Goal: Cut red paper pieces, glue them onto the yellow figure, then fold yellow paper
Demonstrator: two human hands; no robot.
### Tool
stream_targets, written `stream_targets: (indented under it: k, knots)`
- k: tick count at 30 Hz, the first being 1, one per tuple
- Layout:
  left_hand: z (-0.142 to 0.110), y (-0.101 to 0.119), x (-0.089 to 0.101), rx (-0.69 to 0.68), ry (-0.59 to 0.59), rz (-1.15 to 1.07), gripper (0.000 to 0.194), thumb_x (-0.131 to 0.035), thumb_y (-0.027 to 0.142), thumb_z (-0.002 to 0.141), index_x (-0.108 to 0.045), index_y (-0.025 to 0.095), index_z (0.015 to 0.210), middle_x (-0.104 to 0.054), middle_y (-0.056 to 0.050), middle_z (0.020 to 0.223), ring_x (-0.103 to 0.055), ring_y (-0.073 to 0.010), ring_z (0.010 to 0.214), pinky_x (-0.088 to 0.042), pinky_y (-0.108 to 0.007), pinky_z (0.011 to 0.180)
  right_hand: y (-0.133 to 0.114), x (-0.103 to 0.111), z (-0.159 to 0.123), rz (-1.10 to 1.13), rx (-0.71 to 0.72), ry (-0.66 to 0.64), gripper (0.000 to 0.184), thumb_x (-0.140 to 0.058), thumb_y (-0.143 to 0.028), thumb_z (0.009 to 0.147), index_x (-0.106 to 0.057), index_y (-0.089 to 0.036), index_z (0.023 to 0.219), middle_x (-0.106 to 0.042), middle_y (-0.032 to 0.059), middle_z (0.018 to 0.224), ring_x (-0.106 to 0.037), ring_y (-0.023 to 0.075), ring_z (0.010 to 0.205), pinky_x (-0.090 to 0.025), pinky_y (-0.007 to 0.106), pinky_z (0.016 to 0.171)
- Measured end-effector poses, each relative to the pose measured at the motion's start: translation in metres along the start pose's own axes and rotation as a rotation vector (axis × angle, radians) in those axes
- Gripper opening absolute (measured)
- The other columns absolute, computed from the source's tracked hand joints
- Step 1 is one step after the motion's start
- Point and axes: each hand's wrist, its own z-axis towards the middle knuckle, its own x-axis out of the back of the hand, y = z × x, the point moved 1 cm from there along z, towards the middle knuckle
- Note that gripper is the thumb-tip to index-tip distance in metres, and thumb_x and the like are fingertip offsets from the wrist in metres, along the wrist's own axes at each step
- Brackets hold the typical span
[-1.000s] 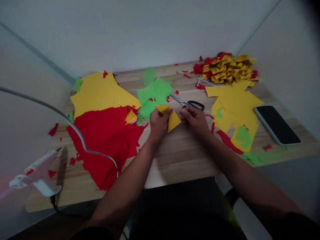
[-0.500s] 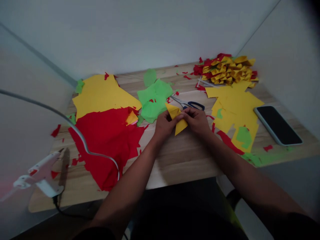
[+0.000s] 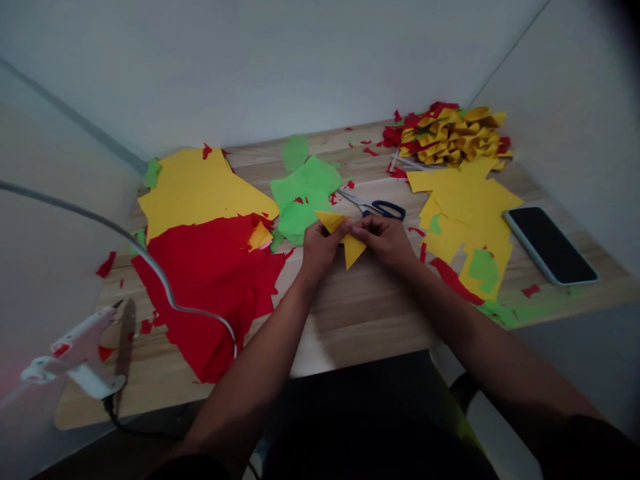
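Between my hands, over the middle of the wooden table point(image 3: 360, 313), is a piece of yellow paper point(image 3: 354, 251) with pointed, folded corners. My left hand point(image 3: 323, 248) pinches it from the left, thumb on top. My right hand point(image 3: 385, 239) grips it from the right, its thumb and fingertips meeting the left thumb at the paper's centre. The fingers hide part of the folds. Just beyond my right hand lie scissors point(image 3: 385, 209) with dark blue handles, blades pointing left. Green paper point(image 3: 307, 193) lies beyond my left hand.
At left are yellow sheets point(image 3: 200, 193), red paper point(image 3: 210, 287) and a glue gun point(image 3: 83, 347) on its stand. A grey cable point(image 3: 165, 280) arcs over the red paper. At right lie cut yellow sheets point(image 3: 455, 207), a phone point(image 3: 550, 245) and a heap of folded yellow pieces point(image 3: 455, 140).
The yellow paper has turned a little in my fingers, its upper point now reaching further left. Both hands keep their pinch. The whole view has shifted slightly.
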Motion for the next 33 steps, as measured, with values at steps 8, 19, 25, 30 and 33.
stream_targets:
  k: [8,19,25,30,33]
  knots:
    - [-0.003,-0.004,0.001,-0.016,0.133,-0.061,0.033,-0.082,0.041,0.069,-0.061,0.016,0.070,-0.057,0.004,0.063,-0.049,-0.0071,0.053,-0.039,-0.020,0.050,-0.003,-0.005,-0.002,-0.112,0.055,-0.093,0.033,-0.071,-0.052,0.077,-0.063,-0.019,0.075,-0.062,0.0006,0.070,-0.052,0.0143,0.063,-0.040,0.027,0.059]
    - [-0.003,0.003,-0.001,0.032,0.080,-0.068,0.038,-0.085,0.044,0.064,-0.061,0.015,0.072,-0.059,0.003,0.065,-0.052,-0.0085,0.055,-0.041,-0.021,0.053,-0.004,-0.002,-0.003,-0.427,0.142,-0.086,0.057,-0.048,-0.063,0.090,-0.033,-0.022,0.054,-0.034,-0.0040,0.052,-0.033,0.0114,0.052,-0.025,0.028,0.052]
    - [-0.003,0.009,-0.003,0.117,0.079,-0.120,0.043,-0.088,0.047,0.058,-0.059,0.016,0.066,-0.054,0.006,0.057,-0.045,-0.0064,0.048,-0.035,-0.019,0.046,-0.003,-0.005,-0.007,-0.325,0.190,-0.234,0.046,-0.051,-0.052,0.091,-0.039,-0.022,0.059,-0.038,-0.0045,0.056,-0.035,0.0112,0.054,-0.026,0.027,0.052]
    - [-0.002,0.009,-0.001,0.046,0.144,-0.139,0.043,-0.086,0.048,0.062,-0.057,0.017,0.067,-0.052,0.006,0.058,-0.044,-0.0061,0.049,-0.034,-0.019,0.046,-0.005,-0.002,-0.010,-0.356,0.246,-0.012,0.035,-0.053,-0.041,0.092,-0.045,-0.022,0.064,-0.043,-0.0044,0.058,-0.040,0.0120,0.056,-0.029,0.028,0.055]
    - [-0.002,0.005,-0.001,0.013,0.102,-0.097,0.040,-0.086,0.044,0.064,-0.057,0.017,0.067,-0.054,0.006,0.060,-0.046,-0.0067,0.051,-0.035,-0.019,0.048,-0.006,0.003,-0.009,-0.337,0.256,0.151,0.027,-0.058,-0.038,0.089,-0.050,-0.022,0.069,-0.047,-0.0038,0.061,-0.042,0.0127,0.058,-0.031,0.028,0.056]
